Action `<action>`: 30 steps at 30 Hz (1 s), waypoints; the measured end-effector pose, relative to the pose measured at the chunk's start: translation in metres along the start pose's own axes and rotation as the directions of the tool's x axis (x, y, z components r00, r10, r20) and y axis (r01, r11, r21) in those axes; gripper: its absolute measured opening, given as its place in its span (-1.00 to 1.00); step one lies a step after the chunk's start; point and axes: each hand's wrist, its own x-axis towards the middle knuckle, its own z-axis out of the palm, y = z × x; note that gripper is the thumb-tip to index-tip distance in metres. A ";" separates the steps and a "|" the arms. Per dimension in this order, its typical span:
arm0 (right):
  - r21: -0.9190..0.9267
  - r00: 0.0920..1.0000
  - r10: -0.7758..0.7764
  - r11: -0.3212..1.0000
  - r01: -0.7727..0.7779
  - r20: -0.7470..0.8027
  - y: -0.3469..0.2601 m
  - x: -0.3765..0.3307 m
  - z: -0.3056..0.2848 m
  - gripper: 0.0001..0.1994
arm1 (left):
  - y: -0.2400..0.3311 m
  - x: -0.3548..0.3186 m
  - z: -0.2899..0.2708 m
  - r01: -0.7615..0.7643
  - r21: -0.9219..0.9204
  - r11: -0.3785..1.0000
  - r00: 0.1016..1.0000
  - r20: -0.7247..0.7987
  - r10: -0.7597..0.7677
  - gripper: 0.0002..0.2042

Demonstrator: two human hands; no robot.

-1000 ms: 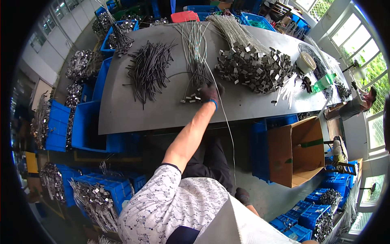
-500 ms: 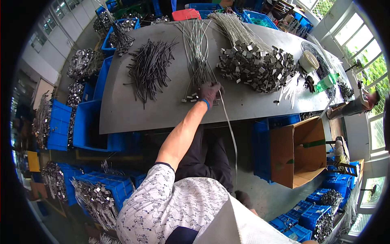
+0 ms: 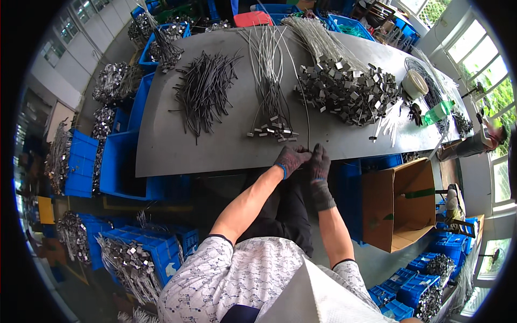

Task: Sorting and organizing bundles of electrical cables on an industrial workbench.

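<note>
Both gloved hands meet at the worktop (image 3: 215, 156) near edge: left hand (image 3: 291, 159) and right hand (image 3: 320, 164) fingers pinched on one thin cable (image 3: 307, 116), long axis running straight away across the worktop.

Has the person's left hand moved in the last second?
Yes. The left hand has drawn back from the bundle of wires with metal ends to the near edge of the grey table, meeting the right hand.

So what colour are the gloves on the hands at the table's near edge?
Dark grey, the left hand's with a blue cuff, the right hand's plain; the head view shows them.
</note>
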 end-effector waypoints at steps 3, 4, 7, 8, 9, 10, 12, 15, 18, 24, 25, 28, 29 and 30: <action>-0.427 0.831 -0.539 0.790 0.441 -0.139 -0.017 0.021 0.023 -0.63 | 0.008 0.028 -0.024 -0.030 0.077 0.997 0.999 -0.015 0.031 -0.76; -0.422 0.833 -0.538 0.790 0.445 -0.131 -0.027 0.030 0.029 -0.63 | 0.007 0.038 -0.036 -0.019 0.096 0.995 1.000 -0.015 0.021 -0.75; 0.509 0.888 0.317 0.732 -0.453 0.334 -0.058 0.056 0.025 -0.61 | 0.043 0.059 -0.060 -0.032 0.287 0.957 0.999 0.023 0.026 -0.74; 0.577 0.899 0.303 0.690 -0.437 0.317 -0.073 0.058 0.020 -0.62 | 0.055 0.060 -0.072 -0.062 0.457 0.887 0.998 0.054 0.042 -0.74; 0.643 0.910 0.284 0.643 -0.415 0.303 -0.087 0.059 0.016 -0.62 | 0.055 0.060 -0.087 -0.104 0.335 0.936 0.994 0.008 0.107 -0.72; 0.592 0.914 0.283 0.697 -0.404 0.290 -0.087 0.065 0.007 -0.62 | 0.051 0.058 -0.107 -0.153 0.213 0.965 0.985 -0.050 0.167 -0.70; 0.527 0.969 0.228 0.814 -0.246 0.099 -0.056 0.072 -0.021 -0.60 | 0.045 0.049 -0.166 -0.202 0.472 0.858 0.904 -0.246 0.349 -0.67; 0.037 0.877 0.110 0.994 -0.105 -0.468 0.080 0.103 -0.103 -0.50 | 0.056 0.023 -0.241 0.175 0.815 0.553 0.703 -0.496 0.509 -0.73; -0.469 0.909 0.007 0.855 -0.221 -0.417 0.073 0.122 -0.135 -0.31 | 0.013 -0.017 -0.340 0.686 0.637 0.352 0.299 -0.688 0.661 -0.61; -0.327 0.847 0.406 0.794 -0.512 -0.343 0.041 0.149 -0.132 -0.22 | -0.009 -0.005 -0.382 0.753 0.556 0.352 0.449 -0.825 0.342 -0.67; -0.239 0.836 0.399 0.830 -0.504 -0.377 0.046 0.150 -0.126 -0.24 | -0.017 -0.004 -0.396 0.772 0.514 0.375 0.402 -0.851 0.339 -0.71; -0.279 0.761 0.135 0.878 -0.389 -0.635 0.084 0.153 -0.137 -0.25 | -0.028 0.021 -0.387 0.715 0.658 0.235 0.597 -0.750 0.284 -0.76; -0.287 0.743 0.065 0.897 -0.336 -0.666 0.079 0.161 -0.121 -0.24 | -0.032 0.002 -0.426 0.703 0.704 0.099 0.644 -0.690 0.331 -0.76; -0.334 0.784 0.050 0.887 -0.320 -0.619 0.088 0.160 -0.125 -0.26 | -0.043 0.006 -0.416 0.573 0.811 -0.118 0.801 -0.523 0.293 -0.75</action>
